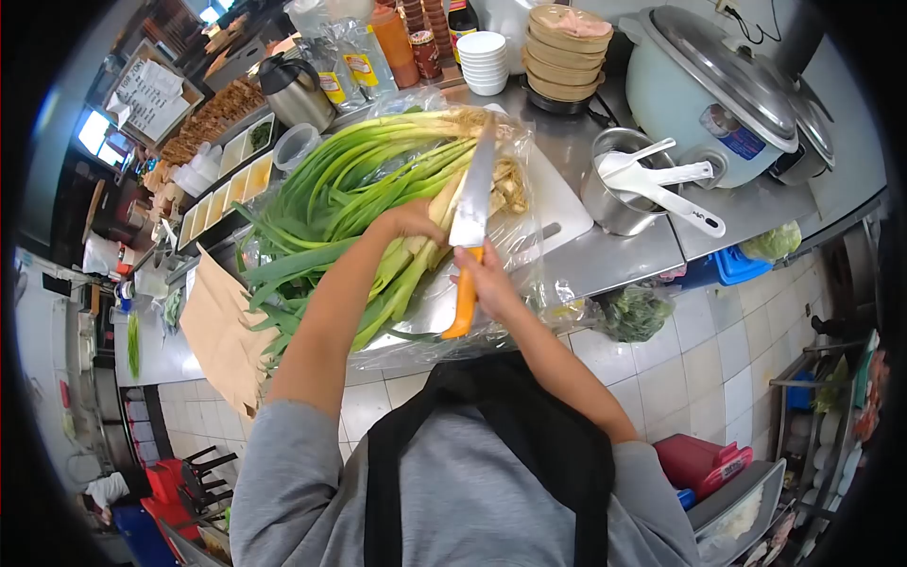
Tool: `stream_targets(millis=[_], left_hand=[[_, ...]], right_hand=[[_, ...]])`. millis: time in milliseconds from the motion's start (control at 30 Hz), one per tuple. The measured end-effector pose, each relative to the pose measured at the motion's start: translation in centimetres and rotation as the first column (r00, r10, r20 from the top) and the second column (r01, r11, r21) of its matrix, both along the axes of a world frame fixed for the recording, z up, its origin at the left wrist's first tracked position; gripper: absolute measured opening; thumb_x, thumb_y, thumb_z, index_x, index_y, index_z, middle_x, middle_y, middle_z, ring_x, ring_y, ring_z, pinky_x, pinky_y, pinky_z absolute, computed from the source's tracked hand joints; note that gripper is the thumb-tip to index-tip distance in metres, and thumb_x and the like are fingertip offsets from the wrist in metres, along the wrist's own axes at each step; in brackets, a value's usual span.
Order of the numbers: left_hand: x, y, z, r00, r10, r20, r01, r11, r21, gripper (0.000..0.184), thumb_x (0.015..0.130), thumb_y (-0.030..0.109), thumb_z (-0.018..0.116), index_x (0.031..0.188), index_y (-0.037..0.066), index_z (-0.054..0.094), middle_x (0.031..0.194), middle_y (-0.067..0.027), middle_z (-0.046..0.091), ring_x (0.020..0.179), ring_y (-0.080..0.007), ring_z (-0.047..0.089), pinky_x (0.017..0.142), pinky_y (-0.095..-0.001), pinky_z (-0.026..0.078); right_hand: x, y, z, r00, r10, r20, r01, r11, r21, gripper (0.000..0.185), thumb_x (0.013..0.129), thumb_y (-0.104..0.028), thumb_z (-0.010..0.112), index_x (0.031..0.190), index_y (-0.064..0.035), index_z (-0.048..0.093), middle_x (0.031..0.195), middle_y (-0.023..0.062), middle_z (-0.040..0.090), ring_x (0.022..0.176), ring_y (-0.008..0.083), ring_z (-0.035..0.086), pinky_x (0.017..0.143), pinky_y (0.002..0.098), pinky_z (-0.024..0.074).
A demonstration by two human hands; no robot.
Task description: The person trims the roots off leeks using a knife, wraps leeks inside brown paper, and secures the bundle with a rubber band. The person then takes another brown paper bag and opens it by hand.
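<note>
A big heap of long green leeks or scallions [350, 189] lies on clear plastic over the steel counter, root ends to the right. My left hand [416, 223] is closed round the pale stalks near their root ends. In my right hand [487, 282] is the orange handle of a large knife [474, 194], its broad blade pointing up and away from me, over the stalks. Under the plastic, a white cutting board [559, 194] shows at the right of the roots. Brown paper [222, 326] lies left of the greens.
At the right stand a metal pot [619, 213] with white ladles and a large cooker [709, 104]. Behind the greens are stacked bowls [565, 57], white cups [483, 64], bottles and a steel jug [295, 90]. A tray of yellow-filled containers [227, 194] is at the left.
</note>
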State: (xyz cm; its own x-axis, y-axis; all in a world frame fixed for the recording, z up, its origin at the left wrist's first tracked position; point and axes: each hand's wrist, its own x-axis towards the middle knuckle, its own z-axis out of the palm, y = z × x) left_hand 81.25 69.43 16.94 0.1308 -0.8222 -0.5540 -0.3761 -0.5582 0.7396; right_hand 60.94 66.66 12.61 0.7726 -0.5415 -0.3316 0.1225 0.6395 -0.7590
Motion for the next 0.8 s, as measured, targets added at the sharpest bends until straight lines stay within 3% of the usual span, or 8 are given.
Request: stream_targets(millis=[67, 167, 233, 300, 500, 633, 733, 800], left_hand=[[-0.1, 0.2, 0.0, 0.999, -0.010, 0.051, 0.013, 0.998, -0.056, 0.067, 0.051, 0.015, 0.080, 0.113, 0.003, 0.056, 0.109, -0.0085, 0.061, 0.100, -0.0183, 0.056, 0.091, -0.0302, 0.043], [0.5, 0.3, -0.1, 0.993, -0.028, 0.113, 0.039, 0.995, -0.096, 0.071, 0.052, 0.014, 0.080, 0.117, 0.003, 0.054, 0.111, -0.0084, 0.061, 0.102, -0.0180, 0.056, 0.094, -0.0295, 0.041], [0.8, 0.5, -0.3, 0.998, -0.010, 0.068, 0.018, 0.992, -0.123, 0.072, 0.053, 0.014, 0.080, 0.118, 0.003, 0.052, 0.109, -0.0086, 0.061, 0.100, -0.0176, 0.056, 0.092, -0.0293, 0.042], [-0.3, 1.1, 2.5, 0.997, 0.013, 0.070, -0.004, 0.992, -0.123, 0.071, 0.053, 0.013, 0.080, 0.118, 0.004, 0.051, 0.107, -0.0085, 0.061, 0.098, -0.0173, 0.056, 0.090, -0.0294, 0.043], [-1.5, -0.3, 6.9, 0.999, 0.042, -0.004, -0.042, 0.971, -0.236, 0.066, 0.054, 0.015, 0.080, 0.113, 0.003, 0.051, 0.098, -0.0067, 0.060, 0.090, -0.0168, 0.056, 0.083, -0.0310, 0.045], [-2.4, -3.5, 7.1, 0.995, -0.016, 0.097, 0.046, 0.948, -0.314, 0.071, 0.053, 0.021, 0.080, 0.114, 0.002, 0.051, 0.101, -0.0100, 0.061, 0.092, -0.0182, 0.057, 0.084, -0.0296, 0.045], [-3.6, -4.9, 5.0, 0.981, -0.016, 0.192, 0.062, 0.970, -0.234, 0.076, 0.050, 0.024, 0.081, 0.115, 0.000, 0.051, 0.104, -0.0129, 0.061, 0.094, -0.0215, 0.058, 0.085, -0.0295, 0.045], [-4.6, -4.7, 3.2, 0.956, 0.052, 0.290, 0.036, 0.955, -0.293, 0.086, 0.047, 0.031, 0.081, 0.119, -0.001, 0.049, 0.110, -0.0183, 0.059, 0.098, -0.0265, 0.058, 0.087, -0.0305, 0.045]], right_hand=[[1.3, 0.7, -1.4, 0.995, 0.091, 0.034, -0.084, 0.980, -0.178, 0.038, 0.090, -0.024, 0.059, 0.122, -0.0139, 0.042, 0.108, 0.0019, 0.051, 0.081, 0.0109, 0.054, 0.070, 0.0278, 0.0501], [1.8, 1.4, -0.7, 0.993, 0.044, 0.112, -0.021, 0.980, -0.197, 0.037, 0.090, -0.024, 0.058, 0.122, -0.0137, 0.042, 0.105, -0.0003, 0.052, 0.083, 0.0083, 0.051, 0.069, 0.0266, 0.0492], [2.0, 1.1, -0.6, 0.990, 0.041, 0.135, -0.015, 0.982, -0.190, 0.037, 0.090, -0.023, 0.057, 0.123, -0.0145, 0.041, 0.104, -0.0005, 0.051, 0.089, 0.0100, 0.050, 0.072, 0.0299, 0.0506], [1.7, 1.1, 0.9, 0.978, -0.033, 0.208, 0.019, 0.997, 0.068, 0.038, 0.091, -0.023, 0.057, 0.124, -0.0152, 0.039, 0.105, 0.0001, 0.050, 0.091, 0.0126, 0.050, 0.076, 0.0355, 0.0525], [0.8, -1.0, 3.9, 0.949, -0.032, 0.313, 0.026, 0.999, 0.022, 0.036, 0.091, -0.022, 0.056, 0.122, -0.0172, 0.038, 0.108, 0.0021, 0.047, 0.096, 0.0164, 0.050, 0.081, 0.0419, 0.0528], [-1.0, -3.7, 5.8, 0.962, -0.034, 0.271, 0.045, 0.998, -0.032, 0.043, 0.091, -0.021, 0.056, 0.128, -0.0179, 0.035, 0.114, 0.0035, 0.047, 0.107, 0.0198, 0.049, 0.082, 0.0425, 0.0521], [-1.7, -5.4, 3.7, 0.982, -0.023, 0.185, 0.036, 0.997, -0.064, 0.035, 0.089, -0.023, 0.059, 0.119, -0.0156, 0.043, 0.100, -0.0013, 0.052, 0.085, 0.0089, 0.052, 0.072, 0.0320, 0.0526], [-2.6, -5.6, 2.4, 0.997, -0.018, 0.081, 0.026, 0.994, -0.104, 0.034, 0.089, -0.023, 0.060, 0.119, -0.0158, 0.045, 0.100, -0.0014, 0.053, 0.084, 0.0090, 0.052, 0.071, 0.0317, 0.0516]])
